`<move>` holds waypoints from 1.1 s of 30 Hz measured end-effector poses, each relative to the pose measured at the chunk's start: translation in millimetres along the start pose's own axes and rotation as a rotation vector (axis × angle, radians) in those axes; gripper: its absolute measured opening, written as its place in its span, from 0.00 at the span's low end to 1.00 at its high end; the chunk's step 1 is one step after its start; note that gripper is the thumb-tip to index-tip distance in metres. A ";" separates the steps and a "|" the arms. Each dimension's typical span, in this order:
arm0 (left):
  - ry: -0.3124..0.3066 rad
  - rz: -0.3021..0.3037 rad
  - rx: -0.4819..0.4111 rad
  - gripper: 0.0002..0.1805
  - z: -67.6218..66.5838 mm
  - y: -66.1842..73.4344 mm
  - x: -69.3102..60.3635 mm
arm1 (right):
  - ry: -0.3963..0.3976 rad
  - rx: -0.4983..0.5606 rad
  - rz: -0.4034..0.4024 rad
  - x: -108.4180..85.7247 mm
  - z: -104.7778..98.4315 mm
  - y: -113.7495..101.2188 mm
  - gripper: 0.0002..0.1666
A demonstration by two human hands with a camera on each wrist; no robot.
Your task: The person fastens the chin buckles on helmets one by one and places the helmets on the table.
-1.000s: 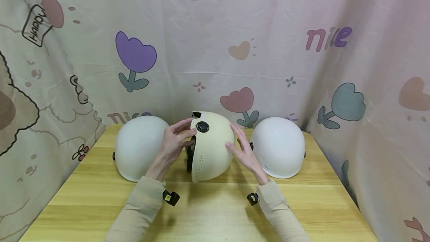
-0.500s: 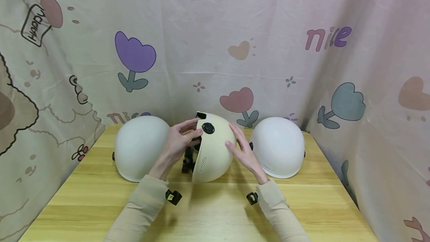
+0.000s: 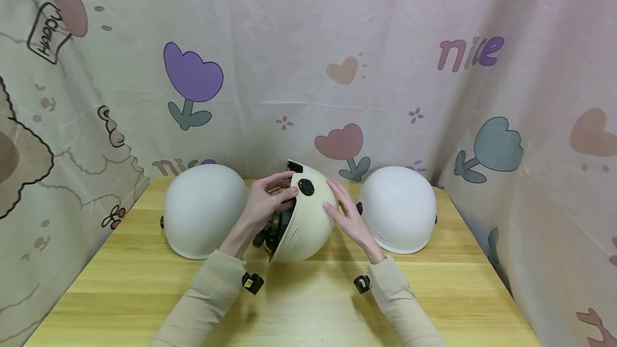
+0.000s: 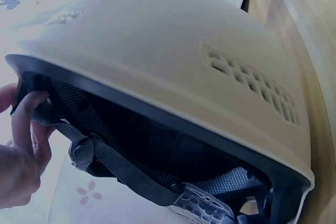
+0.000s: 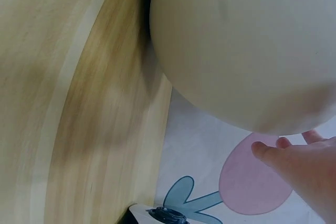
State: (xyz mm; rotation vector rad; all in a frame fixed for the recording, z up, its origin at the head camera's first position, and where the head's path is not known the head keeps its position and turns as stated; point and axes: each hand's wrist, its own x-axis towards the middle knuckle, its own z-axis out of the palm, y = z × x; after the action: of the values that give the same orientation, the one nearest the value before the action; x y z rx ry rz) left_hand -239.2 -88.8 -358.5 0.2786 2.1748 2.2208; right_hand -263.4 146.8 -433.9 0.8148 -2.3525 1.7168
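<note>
A cream helmet (image 3: 313,224) stands tipped in the middle of the wooden table, its opening facing left. My left hand (image 3: 265,200) pinches the rim beside the black round side knob (image 3: 306,187). In the left wrist view, fingertips (image 4: 37,100) of that hand reach inside the rim. The dark liner and the chin strap (image 4: 134,179) hang within and below the opening. On the dome's right side, my right hand (image 3: 352,221) rests with fairly straight, spread fingers. In the right wrist view the dome (image 5: 247,51) fills the upper right, above the right hand (image 5: 304,169).
One white helmet (image 3: 204,213) stands dome-up to the left, close to my left hand. Another white helmet (image 3: 397,210) sits to the right, beside my right hand. A printed curtain (image 3: 270,68) hangs behind the wooden table (image 3: 308,309).
The cream helmet has turned and tipped further, showing more of its opening and strap on the left. My left hand has moved right with the rim. The right hand has barely moved.
</note>
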 end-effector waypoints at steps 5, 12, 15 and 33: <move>-0.050 -0.005 -0.019 0.27 -1.7 -3.2 -0.2 | 0.013 0.019 -0.023 -0.8 0.2 -2.2 0.37; -0.127 -0.003 -0.052 0.25 -11.1 -15.5 0.0 | 0.032 0.077 -0.165 -1.1 0.0 -14.3 0.28; -0.106 -0.004 -0.009 0.24 -19.0 -25.5 0.7 | 0.063 0.035 -0.160 -1.2 0.5 -19.8 0.26; -0.161 -0.017 0.170 0.29 -49.4 -70.6 -4.7 | 0.149 -0.201 -0.302 1.1 1.2 -24.2 0.34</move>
State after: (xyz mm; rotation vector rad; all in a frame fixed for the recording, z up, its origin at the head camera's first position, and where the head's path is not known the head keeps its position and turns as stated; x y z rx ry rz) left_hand -249.4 -136.3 -429.8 0.4259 2.2705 1.9328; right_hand -252.4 140.2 -413.4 0.9163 -2.1318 1.3487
